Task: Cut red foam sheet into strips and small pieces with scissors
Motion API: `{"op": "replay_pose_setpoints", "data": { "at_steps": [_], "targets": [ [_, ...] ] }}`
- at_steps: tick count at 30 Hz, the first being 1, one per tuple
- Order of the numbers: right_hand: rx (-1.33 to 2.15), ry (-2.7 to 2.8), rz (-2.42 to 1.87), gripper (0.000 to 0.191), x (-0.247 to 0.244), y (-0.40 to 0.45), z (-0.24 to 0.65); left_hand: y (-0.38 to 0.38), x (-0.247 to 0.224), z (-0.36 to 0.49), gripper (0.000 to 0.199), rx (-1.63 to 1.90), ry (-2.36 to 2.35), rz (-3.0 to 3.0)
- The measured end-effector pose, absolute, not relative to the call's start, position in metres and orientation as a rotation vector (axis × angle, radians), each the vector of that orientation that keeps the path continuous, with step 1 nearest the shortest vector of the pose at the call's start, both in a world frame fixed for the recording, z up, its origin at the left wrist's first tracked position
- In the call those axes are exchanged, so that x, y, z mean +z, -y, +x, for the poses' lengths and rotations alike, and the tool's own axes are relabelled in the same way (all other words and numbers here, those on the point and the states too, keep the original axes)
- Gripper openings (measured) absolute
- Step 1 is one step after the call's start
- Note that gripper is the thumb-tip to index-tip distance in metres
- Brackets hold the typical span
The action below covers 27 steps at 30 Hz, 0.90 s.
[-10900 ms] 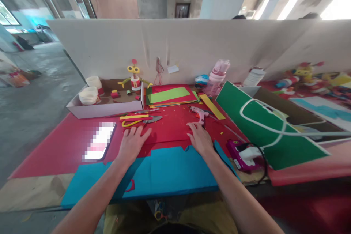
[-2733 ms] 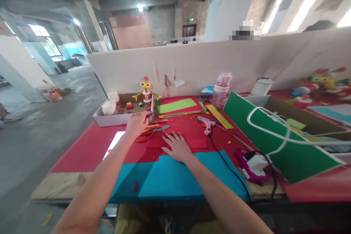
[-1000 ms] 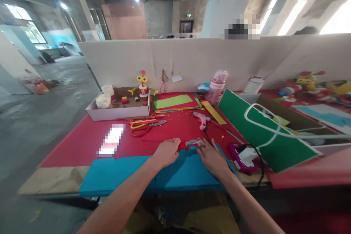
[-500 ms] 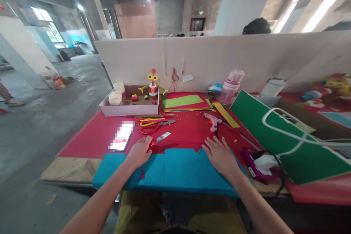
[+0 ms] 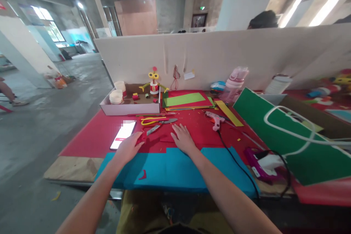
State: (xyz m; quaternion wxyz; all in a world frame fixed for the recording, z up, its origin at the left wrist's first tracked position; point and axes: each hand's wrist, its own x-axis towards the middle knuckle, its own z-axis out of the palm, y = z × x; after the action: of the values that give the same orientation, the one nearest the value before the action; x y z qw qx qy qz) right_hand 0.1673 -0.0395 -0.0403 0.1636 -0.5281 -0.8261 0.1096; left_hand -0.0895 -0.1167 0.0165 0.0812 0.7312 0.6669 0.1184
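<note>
On the counter point(image 5: 74, 168), the largest thing near the hands is a wide blue sheet point(image 5: 181, 175) lying along the near edge. Just beyond its middle, a smooth red sheet point(image 5: 203, 135) lies flat on the red covering, its near edge by the blue one.

The right hand point(image 5: 183, 139) is open, fingers spread and palm down on the red sheet; it grips nothing. The left hand point(image 5: 127, 149) is half curled near the black-edged phone point(image 5: 123, 135), with red material at its fingertips; whether it grips this, I cannot tell. At the near left of the yellow-handled scissors point(image 5: 156, 121) lies a small silver blade-like piece point(image 5: 153, 129), angled towards the left fingertips; its link to the red material is unclear.

The step in hand looks like steadying the red sheet with the right hand while the left attends to the small piece. Any move of that piece would call for a secure hold away from its silver edge, the right palm pressing evenly, and clearance from the scissors.
</note>
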Motion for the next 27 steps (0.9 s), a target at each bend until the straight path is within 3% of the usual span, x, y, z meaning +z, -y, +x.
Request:
{"op": "replay_pose_setpoints", "data": {
  "at_steps": [9,27],
  "targets": [
    [0.282,2.376,-1.448,0.053,-0.038,0.042,0.17,0.117,0.03,-0.083,0.033,0.02,-2.18,2.271],
    [0.277,2.368,-1.44,0.058,-0.038,0.043,0.17,0.113,0.021,-0.081,0.041,0.07,-2.15,2.38]
  ]
}}
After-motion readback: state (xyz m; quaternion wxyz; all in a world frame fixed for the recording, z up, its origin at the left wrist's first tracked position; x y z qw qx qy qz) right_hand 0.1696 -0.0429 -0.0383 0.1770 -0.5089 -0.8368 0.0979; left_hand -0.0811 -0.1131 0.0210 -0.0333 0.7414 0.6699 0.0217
